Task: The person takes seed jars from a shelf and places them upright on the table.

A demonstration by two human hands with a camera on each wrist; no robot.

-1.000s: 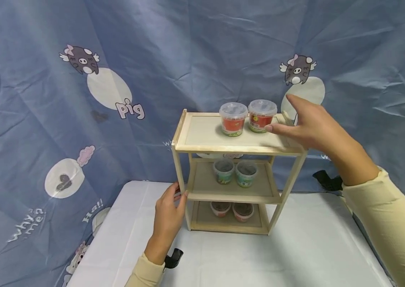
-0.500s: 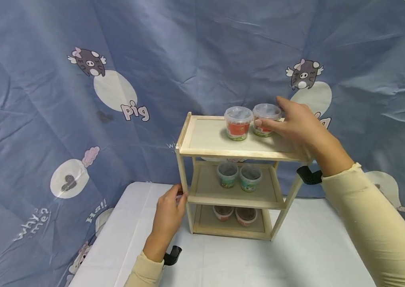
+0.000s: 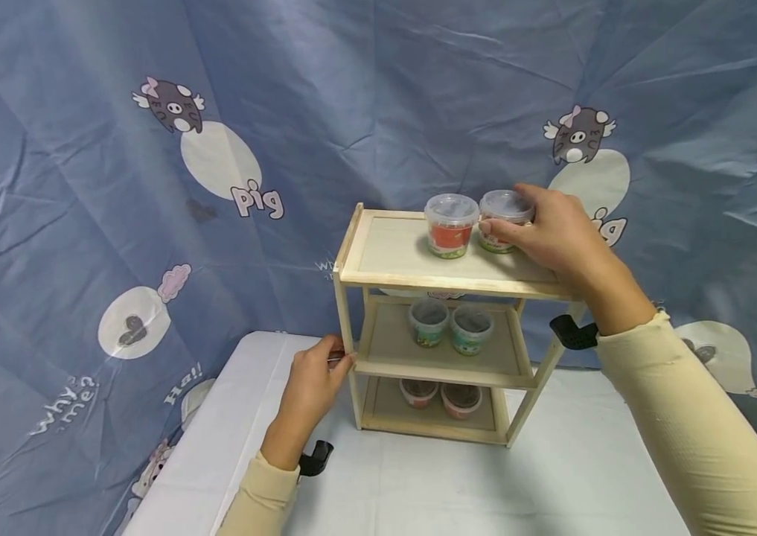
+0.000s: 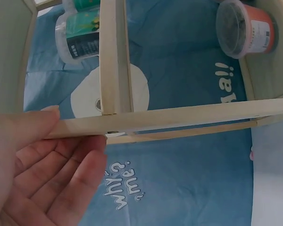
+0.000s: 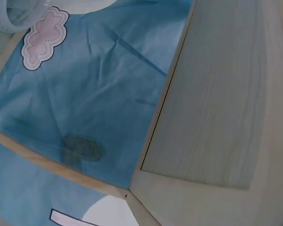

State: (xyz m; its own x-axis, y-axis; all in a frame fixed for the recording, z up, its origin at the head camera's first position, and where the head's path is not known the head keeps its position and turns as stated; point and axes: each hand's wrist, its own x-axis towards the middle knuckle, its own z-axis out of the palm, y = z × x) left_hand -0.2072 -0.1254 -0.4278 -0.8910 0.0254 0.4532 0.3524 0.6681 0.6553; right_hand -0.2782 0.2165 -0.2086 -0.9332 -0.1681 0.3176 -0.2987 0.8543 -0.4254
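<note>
A three-tier wooden shelf (image 3: 411, 286) stands on the white-covered table. With thumb and fingers, my left hand (image 3: 310, 383) holds its left front post (image 4: 179, 114), at about the middle tier. On the top tier are two clear lidded plastic tubs with red labels. My right hand (image 3: 557, 232) grips the right tub (image 3: 504, 205), thumb at its front left and fingers behind, partly hidden. The left tub (image 3: 450, 227) stands beside it, untouched. In the right wrist view the hand is not visible, only wooden shelf panels (image 5: 207, 103) and the cloth.
Two green-labelled tubs, left (image 3: 428, 323) and right (image 3: 472, 330), stand on the middle tier. Two reddish tubs, left (image 3: 418, 393) and right (image 3: 461, 402), sit on the bottom tier. A blue printed cloth (image 3: 311, 97) hangs behind the shelf.
My right hand has moved left from beside the right top tub and closed around it. My left hand stays at the post. The head view has shifted slightly.
</note>
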